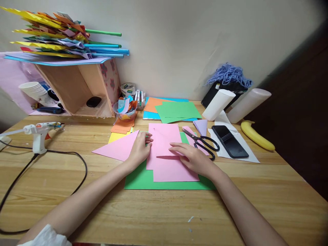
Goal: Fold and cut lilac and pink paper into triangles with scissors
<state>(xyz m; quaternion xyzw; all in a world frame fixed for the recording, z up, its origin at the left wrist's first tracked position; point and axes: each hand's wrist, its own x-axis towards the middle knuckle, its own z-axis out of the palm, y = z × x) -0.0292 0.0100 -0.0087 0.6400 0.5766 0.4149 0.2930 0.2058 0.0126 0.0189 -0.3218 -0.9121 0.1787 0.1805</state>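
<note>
In the head view several pink paper sheets [174, 172] overlap on a green sheet [138, 179]. The upper pink sheet [165, 140] has its lower edge slightly raised, with a shadow under it. My right hand [196, 159] holds this sheet at its lower right edge, fingers on top and thumb low. At its left edge rests my left hand [140, 147], fingers bent and a little apart, holding nothing that shows. A pink paper triangle [112, 148] lies partly under the left hand. Black-handled scissors [202, 139] lie right of the sheets, partly over another pink piece.
A hot glue gun [39, 135] with a looping cord stands left. Behind are green paper [179, 111], a tub of scraps [125, 109] and an open box [84, 82]. To the right lie a phone [229, 140], a banana [257, 136] and a white paper roll [219, 104].
</note>
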